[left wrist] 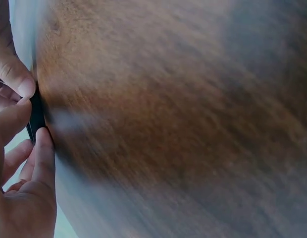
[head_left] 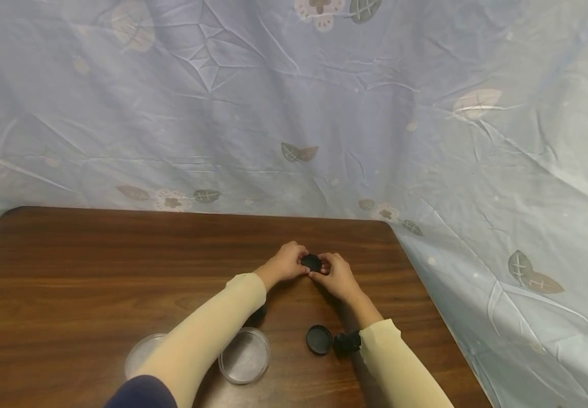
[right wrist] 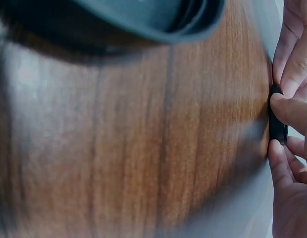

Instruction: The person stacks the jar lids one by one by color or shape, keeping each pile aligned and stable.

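Note:
Toward the far right part of the table, a small, shallow black round lid lies between my two hands. My left hand pinches its left edge with thumb and fingers. From the other side, my right hand holds the right edge between thumb and fingertips. Both wrist views show the lid edge-on, low against the wooden surface, with fingertips around its rim. A second black round lid, hollow side up, sits nearer to me beside the right wrist; part of this lid fills the top of the right wrist view.
Two clear round dishes stand on the brown wooden table: one dish beside my left forearm, the other dish partly hidden behind it. A patterned pale cloth hangs along the table's back and right edges.

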A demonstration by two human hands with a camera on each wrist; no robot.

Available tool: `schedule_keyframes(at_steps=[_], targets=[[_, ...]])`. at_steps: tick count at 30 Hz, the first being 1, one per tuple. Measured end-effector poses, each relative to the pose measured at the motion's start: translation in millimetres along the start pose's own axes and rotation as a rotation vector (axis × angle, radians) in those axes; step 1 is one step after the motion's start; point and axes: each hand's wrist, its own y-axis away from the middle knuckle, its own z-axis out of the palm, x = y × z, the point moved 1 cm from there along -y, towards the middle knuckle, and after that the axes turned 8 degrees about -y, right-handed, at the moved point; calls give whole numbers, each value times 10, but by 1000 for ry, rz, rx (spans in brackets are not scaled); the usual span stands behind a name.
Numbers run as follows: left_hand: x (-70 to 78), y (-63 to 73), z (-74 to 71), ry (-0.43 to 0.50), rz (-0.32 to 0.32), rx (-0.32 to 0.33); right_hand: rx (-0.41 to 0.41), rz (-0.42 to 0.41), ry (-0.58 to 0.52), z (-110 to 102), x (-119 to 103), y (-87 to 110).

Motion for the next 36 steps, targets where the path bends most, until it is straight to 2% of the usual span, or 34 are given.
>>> schedule_keyframes(at_steps=[11, 21, 28, 36], targets=[[-13, 33, 13, -26, 19, -4, 6, -65, 30, -2, 35, 70], [101, 112, -112, -34, 142, 20, 14, -104, 6, -140, -36, 200], [173, 234, -194, -30, 194, -42, -12, -158, 65, -209, -102, 358], [330, 438, -208, -64, 257, -108, -31, -198, 70, -255, -146, 675]])
